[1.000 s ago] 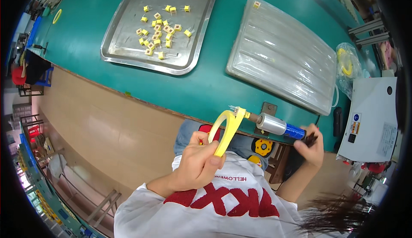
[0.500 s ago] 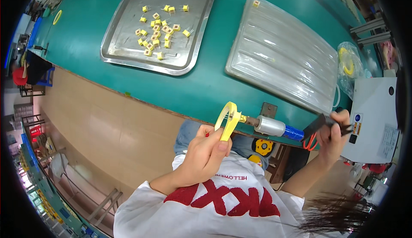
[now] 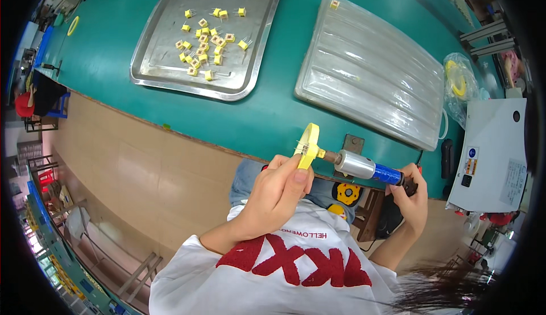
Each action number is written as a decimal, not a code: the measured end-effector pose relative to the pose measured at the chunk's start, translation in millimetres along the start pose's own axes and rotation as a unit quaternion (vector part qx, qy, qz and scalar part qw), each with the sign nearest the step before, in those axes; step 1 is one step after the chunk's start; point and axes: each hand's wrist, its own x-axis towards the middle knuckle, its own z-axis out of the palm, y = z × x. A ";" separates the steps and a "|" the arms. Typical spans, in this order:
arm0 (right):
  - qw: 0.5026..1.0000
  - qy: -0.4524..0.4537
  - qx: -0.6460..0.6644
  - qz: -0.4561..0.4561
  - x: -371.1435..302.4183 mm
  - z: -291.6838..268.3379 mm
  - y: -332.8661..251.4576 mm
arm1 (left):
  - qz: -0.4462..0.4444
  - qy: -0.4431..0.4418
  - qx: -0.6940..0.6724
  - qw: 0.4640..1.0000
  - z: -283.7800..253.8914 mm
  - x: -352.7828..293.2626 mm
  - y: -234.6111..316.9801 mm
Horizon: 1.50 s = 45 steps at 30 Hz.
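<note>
My left hand is closed on a roll of yellow tape, pinching its lower edge beside the tip of a spindle tool. A small yellow component sits on that tip, against the tape roll. Thin metal pins show at the roll's opening. The spindle tool has a silver barrel and a blue sleeve, and lies across the table's near edge. At its far right end my right hand has its fingers closed around a dark knob. A long black tool lies on the table beyond my right hand.
A metal tray at the back left holds several small yellow components. Right of it lies a clear plastic tray with one component on its far corner. A white machine box and a bag of yellow tape stand at the right.
My right hand has put the black tool down on the table and moved left onto the knob. My left hand stays near the spindle tip, with the tape roll turned more edge-on.
</note>
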 end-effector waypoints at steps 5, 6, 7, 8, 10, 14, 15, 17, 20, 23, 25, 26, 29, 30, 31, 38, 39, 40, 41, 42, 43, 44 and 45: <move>0.990 0.134 0.035 0.008 18.1 11.2 -25.4 | -0.014 -0.003 -0.001 1.000 1.1 -5.9 -3.9; 0.990 0.133 0.036 0.009 23.4 14.9 -24.9 | 0.001 -0.005 0.001 1.000 0.2 -12.4 -5.8; 0.959 0.214 0.118 -0.145 27.8 19.6 -22.8 | 0.015 -0.007 0.004 1.000 -0.5 -17.5 -7.5; 0.891 0.287 0.196 -0.292 30.4 23.6 -23.0 | 0.014 -0.007 0.004 1.000 -1.8 -21.3 -8.5; 0.840 0.266 0.225 -0.417 29.8 33.1 -40.0 | 0.072 -0.022 0.001 0.997 -3.7 -25.9 -9.3; 0.845 0.409 0.164 -0.303 62.2 30.1 -29.2 | 0.037 0.017 -0.010 0.999 2.7 -19.7 -9.1; 0.878 0.412 0.042 -0.239 67.8 28.6 -27.6 | 0.032 0.016 0.011 0.999 1.7 -15.6 -6.8; 0.935 0.333 0.027 -0.118 58.5 27.2 -22.8 | 0.030 0.017 0.031 0.999 2.5 -13.1 -4.7; 0.945 0.302 0.013 -0.125 51.7 32.8 -8.7 | 0.014 0.036 0.008 0.999 6.8 -11.2 -4.6; 0.949 0.281 -0.019 -0.140 40.4 38.5 -5.8 | 0.010 0.030 0.002 0.999 6.5 -8.5 -6.2; 0.955 0.263 -0.033 -0.132 33.7 41.2 -3.0 | -0.006 0.023 -0.010 1.000 5.4 -6.7 -4.7; 0.955 0.262 -0.033 -0.132 29.8 41.6 -0.2 | -0.006 0.023 -0.010 1.000 5.1 -5.4 -3.3; 0.963 0.239 -0.055 -0.110 16.2 43.4 3.0 | -0.023 0.015 -0.018 0.999 5.0 -1.5 0.0; 0.963 0.238 -0.055 -0.110 11.6 42.4 3.0 | -0.027 0.015 -0.019 0.999 5.4 -0.3 -0.1; 0.968 0.217 -0.059 -0.110 7.0 40.9 3.6 | -0.031 0.016 -0.020 0.999 5.5 0.8 -0.3; 0.959 0.165 -0.026 -0.228 -33.8 14.3 -29.8 | -0.005 0.025 -0.006 1.000 3.4 12.0 -5.9; 0.961 0.141 -0.052 -0.233 -34.0 8.7 -32.3 | -0.013 0.017 -0.018 1.000 3.1 13.0 -5.5; 0.961 0.143 -0.054 -0.232 -33.1 6.8 -41.4 | -0.022 0.009 -0.029 0.999 2.8 14.0 -5.2; 0.972 0.065 -0.153 -0.163 -27.6 4.9 -51.5 | -0.021 0.015 -0.029 0.999 2.8 12.6 -6.4; 0.964 -0.013 -0.251 -0.091 -21.0 4.2 -56.9 | -0.021 0.017 -0.044 0.999 2.9 10.8 -7.9; 0.945 -0.019 -0.310 -0.105 -13.4 5.5 -53.9 | -0.020 0.019 -0.060 0.998 2.9 9.2 -8.9; 0.944 -0.020 -0.311 -0.105 -5.4 8.0 -53.9 | -0.020 0.020 -0.061 0.998 2.0 8.7 -7.8; 0.934 0.043 -0.320 -0.154 3.4 11.7 -55.1 | -0.033 0.009 -0.102 0.994 0.9 8.3 -5.1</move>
